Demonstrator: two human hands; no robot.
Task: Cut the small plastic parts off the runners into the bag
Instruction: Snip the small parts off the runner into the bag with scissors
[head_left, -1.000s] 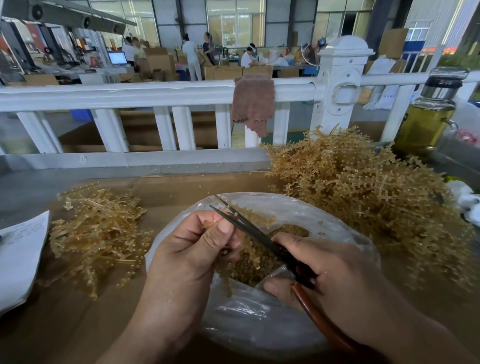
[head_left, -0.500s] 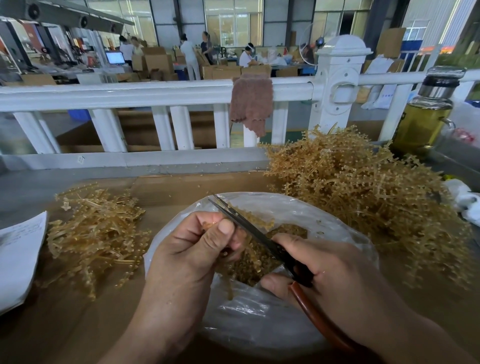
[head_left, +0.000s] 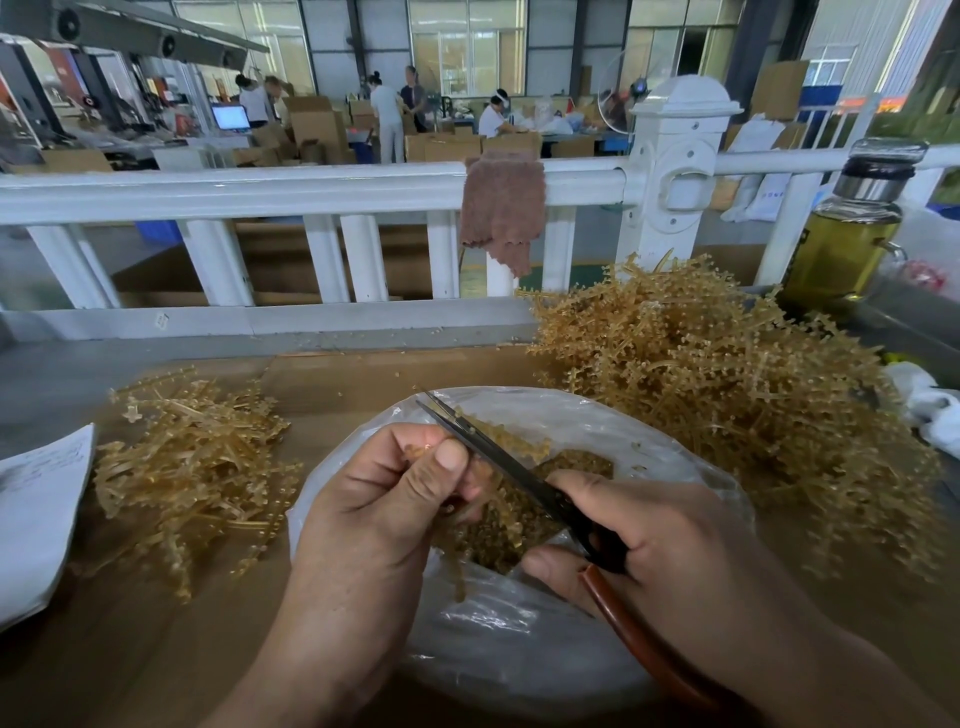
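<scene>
Over the near half of the bag (head_left: 498, 649), the left hand (head_left: 384, 514) pinches an amber runner (head_left: 493, 519) between its thumb and curled fingers, holding it above the bag's open mouth. Just right of that, also above the bag, the right hand (head_left: 675, 540) is wrapped around the reddish handle of the scissors (head_left: 498, 457). The dark blades slant up and away across the runner, their tips only slightly parted. Inside the bag, beneath the blades, lies a layer of loose cut parts (head_left: 576, 465), so a fair number have already been snipped off. To the left of the bag sits a thin heap of bare-looking runners (head_left: 192, 467), which I take to be the stripped ones. To the right of the bag and beyond it rises a much larger tangled heap (head_left: 727, 374) that is still studded with parts, so by this showing most of the work is yet to do. A sheet of paper (head_left: 36, 519) lies further left of the bag than the stripped heap. Well behind the bag runs a white railing (head_left: 260, 187) with a brown cloth (head_left: 501, 213) draped over it, and far to the right behind the bag stands a bottle (head_left: 847, 234) of yellowish liquid. The spot where the blades meet the runner is hidden behind the left thumb. The right fingers inside the handle loops cannot be seen, both wrists cover the bag's near edge, and how deep the cut parts lie cannot be judged.
</scene>
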